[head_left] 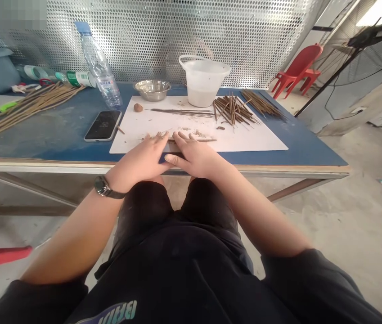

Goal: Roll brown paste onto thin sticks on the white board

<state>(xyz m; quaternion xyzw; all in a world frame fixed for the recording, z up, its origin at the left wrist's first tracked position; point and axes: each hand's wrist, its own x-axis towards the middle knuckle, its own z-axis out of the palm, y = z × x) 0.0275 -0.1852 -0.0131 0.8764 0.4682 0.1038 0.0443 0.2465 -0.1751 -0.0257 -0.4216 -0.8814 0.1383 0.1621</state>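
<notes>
A: In the head view, where are the hands?

B: At the centre, side by side; the left hand (148, 157) and right hand (195, 155) lie palm down, fingers stretched forward, over a thin brown stick (207, 140) on the white board (258, 140); neither is closed round anything; how hard they press cannot be told.

A: Why so flat?

B: Probably to spread contact along the stick; it lies crosswise under the fingers, one end showing towards three o'clock.

A: And the things around?

B: A row of thin rods (184, 112) lies at twelve o'clock; a bucket (202, 83) stands at one, a stick heap (233, 110) lies at two; a metal bowl (152, 91) and small brown lump (138, 108) sit near eleven, all seemingly arranged for easy reach; the phone (103, 126), at ten, lies off the board, perhaps to avoid the crumbs (191, 131).
</notes>
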